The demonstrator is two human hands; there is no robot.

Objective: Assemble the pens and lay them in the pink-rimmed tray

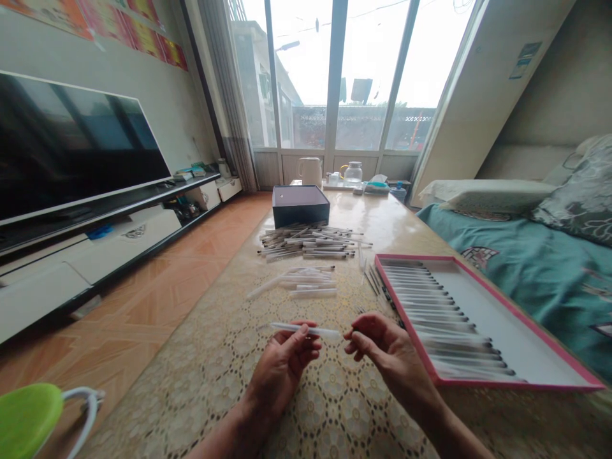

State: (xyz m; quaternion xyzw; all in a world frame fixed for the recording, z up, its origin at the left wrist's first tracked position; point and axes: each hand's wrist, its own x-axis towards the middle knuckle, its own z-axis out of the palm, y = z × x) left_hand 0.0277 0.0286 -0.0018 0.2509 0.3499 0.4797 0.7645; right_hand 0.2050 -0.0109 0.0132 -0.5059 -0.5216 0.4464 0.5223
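A white, half-clear pen lies level in my left hand, its thin tip to the left, pinched between thumb and fingers. Just off the pen's right end, my right hand is closed in a pinch. Something small and dark shows at those fingertips, too small to name. Beyond my hands lies a small group of white pen barrels. Right of my right hand, a shallow pink-rimmed box holds a row of pens with dark ends.
A big pile of pens lies before a dark open box. Loose dark slim parts lie along the pink box's left side. A kettle and glass jar stand at the table's far end. A green stool is at lower left.
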